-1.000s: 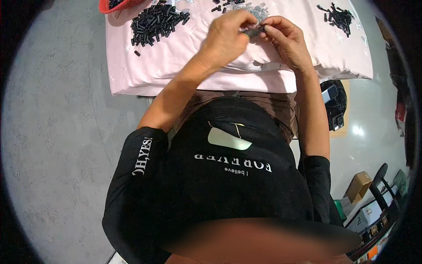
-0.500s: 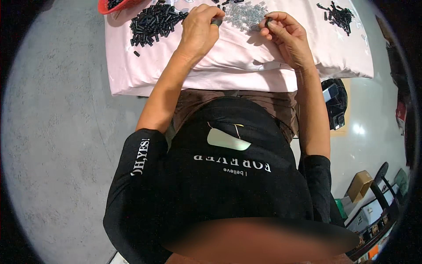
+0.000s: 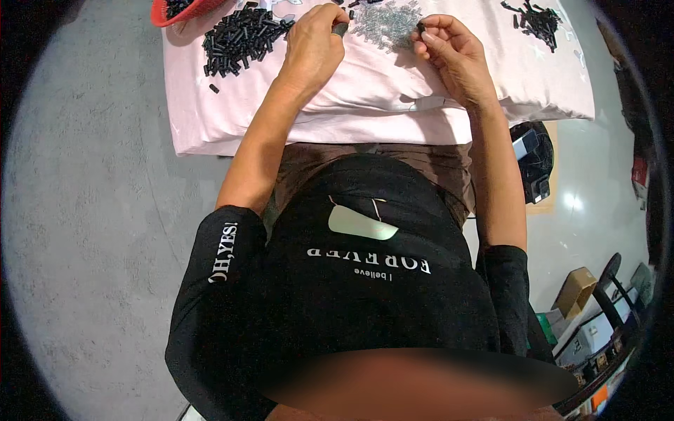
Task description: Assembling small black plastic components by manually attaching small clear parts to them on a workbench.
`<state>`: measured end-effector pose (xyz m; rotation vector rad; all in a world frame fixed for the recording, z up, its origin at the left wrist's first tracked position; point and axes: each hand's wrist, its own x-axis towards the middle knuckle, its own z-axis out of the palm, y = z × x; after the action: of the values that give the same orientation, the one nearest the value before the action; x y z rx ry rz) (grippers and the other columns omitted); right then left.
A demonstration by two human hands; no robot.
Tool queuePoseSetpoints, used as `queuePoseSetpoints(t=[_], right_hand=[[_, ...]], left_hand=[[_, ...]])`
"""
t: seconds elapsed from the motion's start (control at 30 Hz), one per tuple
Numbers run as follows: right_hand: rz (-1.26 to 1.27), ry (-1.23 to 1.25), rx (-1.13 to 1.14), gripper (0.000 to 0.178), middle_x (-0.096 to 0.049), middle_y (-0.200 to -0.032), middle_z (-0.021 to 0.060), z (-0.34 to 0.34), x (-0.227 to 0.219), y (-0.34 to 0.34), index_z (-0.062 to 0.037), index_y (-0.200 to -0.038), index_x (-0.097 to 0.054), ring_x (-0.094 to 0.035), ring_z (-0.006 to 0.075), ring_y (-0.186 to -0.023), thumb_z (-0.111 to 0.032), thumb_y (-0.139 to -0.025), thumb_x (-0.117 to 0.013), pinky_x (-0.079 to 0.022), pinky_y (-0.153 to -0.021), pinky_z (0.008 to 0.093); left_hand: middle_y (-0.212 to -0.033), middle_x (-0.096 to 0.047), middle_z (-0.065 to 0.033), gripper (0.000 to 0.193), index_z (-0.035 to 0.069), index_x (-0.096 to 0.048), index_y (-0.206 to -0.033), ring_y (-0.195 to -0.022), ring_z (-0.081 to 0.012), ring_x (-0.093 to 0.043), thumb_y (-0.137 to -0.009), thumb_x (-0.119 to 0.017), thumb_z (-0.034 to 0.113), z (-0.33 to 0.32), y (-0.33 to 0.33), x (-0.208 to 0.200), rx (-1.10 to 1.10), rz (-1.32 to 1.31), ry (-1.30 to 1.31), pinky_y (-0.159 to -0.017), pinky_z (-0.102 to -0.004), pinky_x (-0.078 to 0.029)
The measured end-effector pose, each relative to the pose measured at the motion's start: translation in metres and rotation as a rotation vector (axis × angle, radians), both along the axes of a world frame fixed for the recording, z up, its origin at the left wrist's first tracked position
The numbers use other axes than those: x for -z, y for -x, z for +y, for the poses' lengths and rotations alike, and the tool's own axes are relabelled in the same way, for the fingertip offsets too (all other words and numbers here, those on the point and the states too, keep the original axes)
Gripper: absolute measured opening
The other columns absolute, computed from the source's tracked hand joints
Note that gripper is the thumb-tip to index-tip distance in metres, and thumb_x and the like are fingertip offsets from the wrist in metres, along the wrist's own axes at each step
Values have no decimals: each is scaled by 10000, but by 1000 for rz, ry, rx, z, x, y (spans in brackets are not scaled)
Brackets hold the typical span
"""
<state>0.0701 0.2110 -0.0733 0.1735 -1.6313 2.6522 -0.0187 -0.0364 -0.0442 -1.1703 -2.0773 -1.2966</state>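
My left hand (image 3: 313, 48) is closed, back up, at the inner edge of a heap of short black tubes (image 3: 242, 38). A dark piece (image 3: 340, 29) shows at its thumb; whether it is worn or held I cannot tell, and the fingertips are mostly hidden. To the right, my right hand (image 3: 460, 56) pinches a small black tube (image 3: 421, 28) between thumb and forefinger, other fingers curled. Between the hands, toward the far side, lies a spread of small clear or silvery pieces (image 3: 386, 24), too fine to name.
Pink cloth (image 3: 393, 126) covers the work surface. At far left stands a red basket (image 3: 167, 19) with black pieces in it. A smaller pile of black pieces (image 3: 540, 28) lies far right, and a single black tube (image 3: 214, 88) sits near the left edge.
Both hands have shifted very slightly left and up in the picture, along with the whole scene. The right hand still pinches the small black tube.
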Motion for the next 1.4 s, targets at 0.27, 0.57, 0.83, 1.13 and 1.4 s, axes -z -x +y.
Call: queuePoseSetpoints(t=[0.27, 0.57, 0.83, 1.13, 1.4], right_hand=[[-28, -22, -4, 176, -704, -1036, 92, 0, 0, -3, -1, -1187, -651, -647, 93, -854, -62, -1029, -602, -546, -803, 208], [-7, -31, -35, 192, -680, -974, 68, 0, 3, -2, 22, -1197, -653, -631, 99, -858, -58, -1031, -597, -528, -806, 213], [-7, -68, -7, 220, -678, -954, 56, -3, -3, -5, 20, -1207, -654, -638, 101, -870, -66, -1005, -645, -525, -796, 216], [10, -106, 0, 211, -686, -968, 54, -2, -1, -4, 15, -1205, -666, -648, 101, -887, -60, -1011, -634, -520, -807, 222], [6, -53, -2, 183, -680, -971, 47, 0, 2, -4, 6, -1181, -672, -637, 95, -876, -55, -1016, -624, -531, -817, 214]], left_hand=[[-863, -681, -173, 118, -24, -632, -983, -783, -274, -671, -875, -615, -70, 37, -43, -55, -36, -427, 133, -715, -357, -522], [-864, -663, -164, 143, -15, -621, -997, -797, -284, -684, -873, -602, -84, 46, -51, -58, 26, -443, 167, -714, -372, -537], [-880, -660, -178, 146, -9, -636, -997, -800, -315, -681, -871, -598, -74, 46, -54, -58, 46, -438, 170, -722, -384, -533], [-906, -680, -165, 223, 14, -648, -987, -820, -340, -691, -796, -584, -82, 18, -50, -26, -8, -373, 214, -758, -407, -552], [-931, -689, -127, 186, 5, -691, -1017, -817, -248, -682, -860, -597, -32, -10, -47, -17, -59, -290, 411, -761, -330, -533]])
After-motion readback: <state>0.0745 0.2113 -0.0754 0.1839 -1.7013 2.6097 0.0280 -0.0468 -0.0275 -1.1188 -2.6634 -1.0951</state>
